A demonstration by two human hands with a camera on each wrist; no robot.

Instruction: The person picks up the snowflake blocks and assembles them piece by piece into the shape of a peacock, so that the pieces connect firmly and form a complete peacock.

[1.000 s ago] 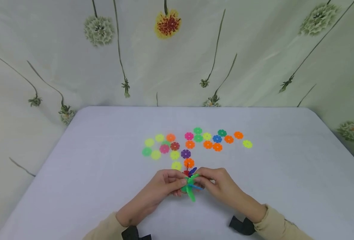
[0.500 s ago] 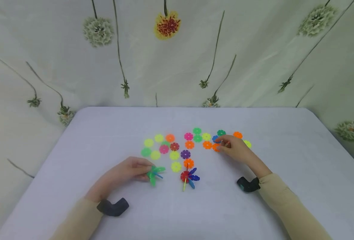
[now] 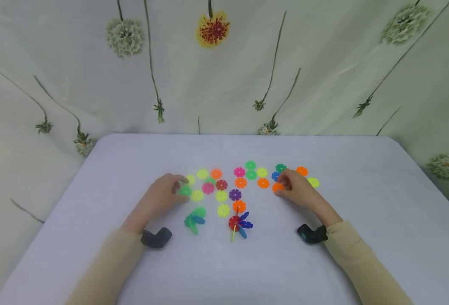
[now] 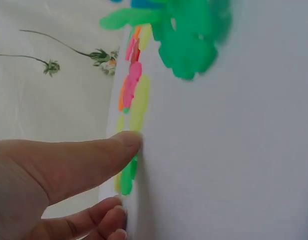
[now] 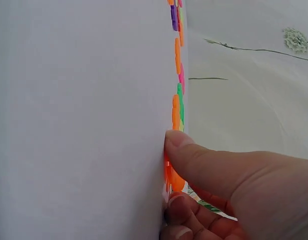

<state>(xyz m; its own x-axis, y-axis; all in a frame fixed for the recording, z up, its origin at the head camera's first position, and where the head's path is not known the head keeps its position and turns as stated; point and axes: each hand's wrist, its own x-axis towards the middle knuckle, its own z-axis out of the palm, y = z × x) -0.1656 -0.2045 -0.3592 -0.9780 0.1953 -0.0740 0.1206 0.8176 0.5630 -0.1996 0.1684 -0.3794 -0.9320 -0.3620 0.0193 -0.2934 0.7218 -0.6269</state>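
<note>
My left hand reaches over the left group of interlocking discs. In the left wrist view its thumb and fingers are spread apart around a green disc lying flat. My right hand pinches an orange disc between thumb and fingers at the right group; the right wrist view shows this orange disc partly hidden by the thumb. A green-and-blue disc assembly stands below my left hand. Beside it, near the middle, is a red, blue and yellow disc assembly.
Several loose discs, among them a purple disc and a yellow disc, lie across the middle of the white table. A flower-printed cloth hangs behind the table's far edge.
Both hands have parted from the green-and-blue assembly. The left hand set it down at left and moved up to the discs. The right hand went to the right group, and an orange disc there shifted slightly.
</note>
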